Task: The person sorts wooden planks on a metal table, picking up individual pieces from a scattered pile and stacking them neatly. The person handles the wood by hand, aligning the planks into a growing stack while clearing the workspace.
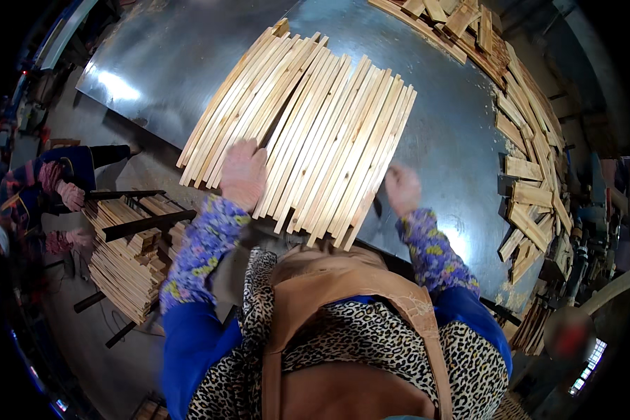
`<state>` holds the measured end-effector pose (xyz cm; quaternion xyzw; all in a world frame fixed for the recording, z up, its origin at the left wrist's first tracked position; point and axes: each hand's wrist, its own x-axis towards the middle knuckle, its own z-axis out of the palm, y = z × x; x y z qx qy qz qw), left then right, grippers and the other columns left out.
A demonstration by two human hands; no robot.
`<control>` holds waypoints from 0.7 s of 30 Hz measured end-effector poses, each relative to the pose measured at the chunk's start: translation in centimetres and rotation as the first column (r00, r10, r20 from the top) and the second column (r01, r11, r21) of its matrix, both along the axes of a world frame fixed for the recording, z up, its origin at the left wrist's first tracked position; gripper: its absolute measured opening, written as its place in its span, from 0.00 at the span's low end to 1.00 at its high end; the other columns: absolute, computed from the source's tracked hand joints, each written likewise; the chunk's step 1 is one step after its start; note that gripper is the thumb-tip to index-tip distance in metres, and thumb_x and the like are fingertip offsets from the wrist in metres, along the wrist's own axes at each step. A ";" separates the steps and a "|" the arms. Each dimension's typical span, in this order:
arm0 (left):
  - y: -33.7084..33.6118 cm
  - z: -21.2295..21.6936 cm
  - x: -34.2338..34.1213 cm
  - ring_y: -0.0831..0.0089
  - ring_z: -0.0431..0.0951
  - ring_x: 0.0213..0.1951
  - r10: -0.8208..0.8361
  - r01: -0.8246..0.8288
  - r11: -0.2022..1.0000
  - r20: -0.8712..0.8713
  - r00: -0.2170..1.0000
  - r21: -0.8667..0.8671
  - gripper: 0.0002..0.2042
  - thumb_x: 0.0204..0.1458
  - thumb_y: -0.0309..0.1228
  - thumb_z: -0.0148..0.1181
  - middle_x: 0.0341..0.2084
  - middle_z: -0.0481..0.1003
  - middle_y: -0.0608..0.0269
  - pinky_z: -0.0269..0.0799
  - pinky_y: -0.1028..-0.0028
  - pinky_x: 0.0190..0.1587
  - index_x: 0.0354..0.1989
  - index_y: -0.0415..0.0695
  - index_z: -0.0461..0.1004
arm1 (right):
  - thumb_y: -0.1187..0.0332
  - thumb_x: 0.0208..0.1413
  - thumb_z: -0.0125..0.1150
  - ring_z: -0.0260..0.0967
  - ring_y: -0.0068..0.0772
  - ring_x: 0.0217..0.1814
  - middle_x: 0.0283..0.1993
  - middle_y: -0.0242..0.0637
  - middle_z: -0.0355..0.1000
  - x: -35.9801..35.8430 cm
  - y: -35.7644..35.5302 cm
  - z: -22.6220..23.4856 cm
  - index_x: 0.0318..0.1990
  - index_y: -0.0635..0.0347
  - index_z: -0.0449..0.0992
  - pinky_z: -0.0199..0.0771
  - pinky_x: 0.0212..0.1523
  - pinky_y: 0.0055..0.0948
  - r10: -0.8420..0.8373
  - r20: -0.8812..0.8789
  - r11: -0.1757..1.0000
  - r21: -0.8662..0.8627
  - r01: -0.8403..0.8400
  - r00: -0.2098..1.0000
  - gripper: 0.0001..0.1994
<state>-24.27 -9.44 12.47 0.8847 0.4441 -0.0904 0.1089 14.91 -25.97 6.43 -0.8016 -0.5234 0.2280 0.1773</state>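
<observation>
A broad layer of long, thin wooden strips lies side by side on a metal table, with uneven ends and a dark gap left of its middle. On the near left part of the layer rests my left hand, palm down, its fingers stretched over the strips by the gap. Off the right edge of the layer is my right hand, smeared by motion, so its fingers do not show clearly. I cannot tell whether it touches the outermost strip.
The metal table runs under the strips. Loose board offcuts are heaped along its right side, with more wood pieces at the far right. At the left, another person's gloved hand is near a rack of stacked strips.
</observation>
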 end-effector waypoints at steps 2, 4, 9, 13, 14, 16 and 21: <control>-2.4 -0.4 3.1 0.45 0.65 0.71 0.153 -0.152 0.988 0.091 0.984 -0.021 0.28 0.60 0.46 0.64 0.66 0.70 0.47 0.53 0.44 0.78 0.62 0.38 0.73 | 0.61 0.63 0.64 0.76 0.61 0.62 0.54 0.51 0.82 1.8 6.5 1.4 0.63 0.57 0.81 0.77 0.61 0.55 -0.008 0.152 0.966 0.258 -0.032 0.988 0.23; -5.1 -3.3 5.1 0.44 0.70 0.64 0.193 -0.248 0.962 0.356 0.914 0.115 0.28 0.52 0.44 0.71 0.57 0.73 0.44 0.60 0.42 0.72 0.55 0.38 0.74 | 0.56 0.65 0.65 0.75 0.59 0.60 0.52 0.52 0.81 3.3 14.9 1.8 0.66 0.57 0.79 0.76 0.61 0.52 0.086 0.275 0.897 0.397 -0.194 0.958 0.26; -5.6 -3.7 6.3 0.45 0.70 0.55 0.163 -0.277 0.931 0.409 0.898 0.237 0.38 0.47 0.48 0.77 0.54 0.72 0.45 0.63 0.45 0.65 0.62 0.36 0.71 | 0.40 0.66 0.55 0.67 0.54 0.77 0.69 0.51 0.76 2.8 31.9 2.5 0.68 0.54 0.77 0.68 0.75 0.52 0.273 0.415 0.943 0.065 -0.327 0.868 0.33; -5.6 -3.9 5.8 0.44 0.70 0.56 0.243 -0.325 0.930 0.376 0.894 0.173 0.39 0.46 0.47 0.78 0.56 0.72 0.46 0.64 0.47 0.65 0.62 0.35 0.71 | 0.30 0.68 0.49 0.69 0.53 0.77 0.73 0.50 0.76 2.3 37.2 3.1 0.74 0.54 0.74 0.66 0.77 0.50 0.354 0.169 0.920 -0.239 -0.310 0.920 0.41; -5.2 -3.6 6.0 0.44 0.70 0.56 0.249 -0.329 0.933 0.393 0.885 0.149 0.39 0.45 0.46 0.79 0.56 0.72 0.47 0.64 0.48 0.65 0.62 0.35 0.70 | 0.30 0.69 0.50 0.70 0.52 0.77 0.73 0.50 0.75 3.4 37.4 2.5 0.74 0.53 0.75 0.66 0.77 0.49 0.290 0.104 0.945 -0.186 -0.267 0.952 0.41; -5.1 -3.0 6.4 0.44 0.71 0.55 0.243 -0.360 0.919 0.490 0.838 0.160 0.33 0.47 0.42 0.78 0.55 0.74 0.47 0.66 0.47 0.64 0.58 0.36 0.74 | 0.32 0.69 0.54 0.72 0.50 0.76 0.73 0.49 0.75 2.9 37.0 3.4 0.74 0.53 0.75 0.67 0.77 0.46 0.218 -0.083 0.971 -0.078 -0.224 0.972 0.39; -3.5 -0.4 7.8 0.43 0.78 0.57 0.598 -0.560 0.800 0.376 0.708 -0.217 0.21 0.59 0.43 0.71 0.51 0.82 0.51 0.76 0.53 0.61 0.54 0.42 0.81 | 0.42 0.69 0.64 0.72 0.46 0.77 0.73 0.48 0.76 2.6 29.6 9.4 0.74 0.60 0.74 0.66 0.77 0.39 0.302 -0.241 0.861 0.483 -0.156 0.922 0.36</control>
